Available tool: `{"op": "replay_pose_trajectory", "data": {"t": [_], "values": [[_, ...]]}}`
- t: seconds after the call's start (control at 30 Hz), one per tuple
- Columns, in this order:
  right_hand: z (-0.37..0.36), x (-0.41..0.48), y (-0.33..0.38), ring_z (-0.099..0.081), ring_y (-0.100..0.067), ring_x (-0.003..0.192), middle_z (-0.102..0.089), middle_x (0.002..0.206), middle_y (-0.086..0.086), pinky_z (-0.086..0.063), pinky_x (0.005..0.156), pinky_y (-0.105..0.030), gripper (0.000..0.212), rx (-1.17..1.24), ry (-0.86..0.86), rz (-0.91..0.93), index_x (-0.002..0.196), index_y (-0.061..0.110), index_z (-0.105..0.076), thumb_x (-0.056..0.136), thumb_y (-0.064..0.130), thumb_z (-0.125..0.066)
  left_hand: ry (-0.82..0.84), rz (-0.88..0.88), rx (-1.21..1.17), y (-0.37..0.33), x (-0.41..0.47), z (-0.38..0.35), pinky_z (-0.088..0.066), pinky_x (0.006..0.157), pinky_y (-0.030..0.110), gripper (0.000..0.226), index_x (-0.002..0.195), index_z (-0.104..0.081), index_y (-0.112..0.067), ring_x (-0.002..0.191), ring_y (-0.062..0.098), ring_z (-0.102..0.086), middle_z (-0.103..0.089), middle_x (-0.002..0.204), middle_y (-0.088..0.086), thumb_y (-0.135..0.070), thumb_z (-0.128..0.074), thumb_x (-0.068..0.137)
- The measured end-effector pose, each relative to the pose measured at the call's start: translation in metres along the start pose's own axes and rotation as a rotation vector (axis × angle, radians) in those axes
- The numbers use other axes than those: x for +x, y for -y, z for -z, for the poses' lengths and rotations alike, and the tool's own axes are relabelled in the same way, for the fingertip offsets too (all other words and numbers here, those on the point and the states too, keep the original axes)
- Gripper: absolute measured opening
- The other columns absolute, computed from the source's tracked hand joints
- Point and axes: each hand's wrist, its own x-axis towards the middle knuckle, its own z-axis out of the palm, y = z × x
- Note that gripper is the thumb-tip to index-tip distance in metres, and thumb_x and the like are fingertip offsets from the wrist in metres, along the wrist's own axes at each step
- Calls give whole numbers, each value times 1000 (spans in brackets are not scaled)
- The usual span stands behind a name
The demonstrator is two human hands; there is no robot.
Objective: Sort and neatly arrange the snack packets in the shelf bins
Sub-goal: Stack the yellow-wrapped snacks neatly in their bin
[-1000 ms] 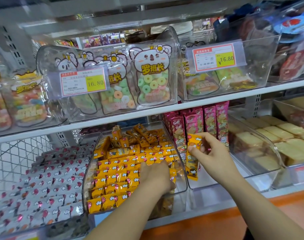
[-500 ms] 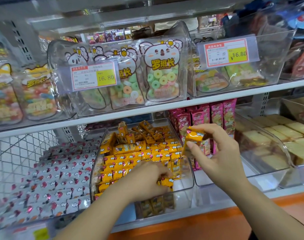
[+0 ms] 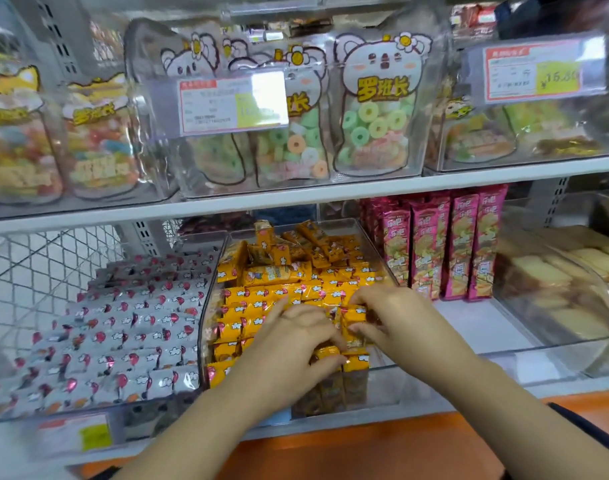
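A clear bin on the lower shelf holds several small orange snack packets, in rows at the front and heaped loosely at the back. Both my hands are inside it near the front right. My left hand lies over the front rows, its thumb and fingers pinching an orange packet. My right hand pinches another orange packet between thumb and fingers and holds it down against the rows, right beside my left fingertips.
Left of the bin lie rows of white-and-pink packets. To the right stand tall pink packets and a clear bin of cake slices. The upper shelf carries gummy bags behind price tags. An orange ledge runs along the front.
My right hand has brought the orange packet down from above the pink packets into the bin, next to my left hand. The camera has moved closer.
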Motion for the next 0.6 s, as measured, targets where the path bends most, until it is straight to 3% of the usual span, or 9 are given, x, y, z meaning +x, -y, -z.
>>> {"op": "replay_pose_trajectory", "data": {"t": [0.13, 0.23, 0.37, 0.43, 0.6], "values": [[-9, 4, 6, -54, -19, 105, -60, 114, -1, -32, 67, -26, 34, -146, 195, -30, 122, 22, -52, 92, 35, -57, -44, 69, 89, 4, -4, -4, 8, 116, 30, 45, 136, -30, -44, 132, -5, -21, -32, 139, -26, -56, -36, 93], [-14, 7, 5, -55, -23, 105, -59, 113, -5, -36, 67, -27, 30, -178, 249, -30, 123, 19, -50, 95, 29, -52, -1, 42, 109, 7, -4, -9, 12, 116, 34, 54, 146, -14, -41, 139, -2, -15, -24, 151, -23, -56, -27, 96], [-14, 7, -1, -57, -22, 99, -64, 110, -4, -46, 81, -34, 29, -154, 312, -21, 126, 21, -51, 98, 23, -44, 21, 3, 114, 9, -1, -7, 13, 114, 36, 52, 147, -17, -40, 140, 0, -16, -32, 149, -19, -52, -26, 97], [-7, 7, -3, -59, -21, 93, -65, 103, -2, -48, 79, -35, 27, -135, 299, -21, 122, 21, -55, 97, 23, -45, 26, -24, 108, 10, 0, -8, 11, 115, 37, 49, 145, -24, -40, 139, 1, -17, -36, 146, -20, -51, -27, 98], [12, 35, -7, -63, -16, 99, -69, 107, 0, -42, 84, -21, 24, -29, 32, 21, 113, 15, -66, 93, 14, -53, -1, -66, 68, 15, 1, -15, 5, 114, 40, 55, 138, -41, -38, 137, 4, -23, -43, 141, -21, -56, -17, 92]]}}
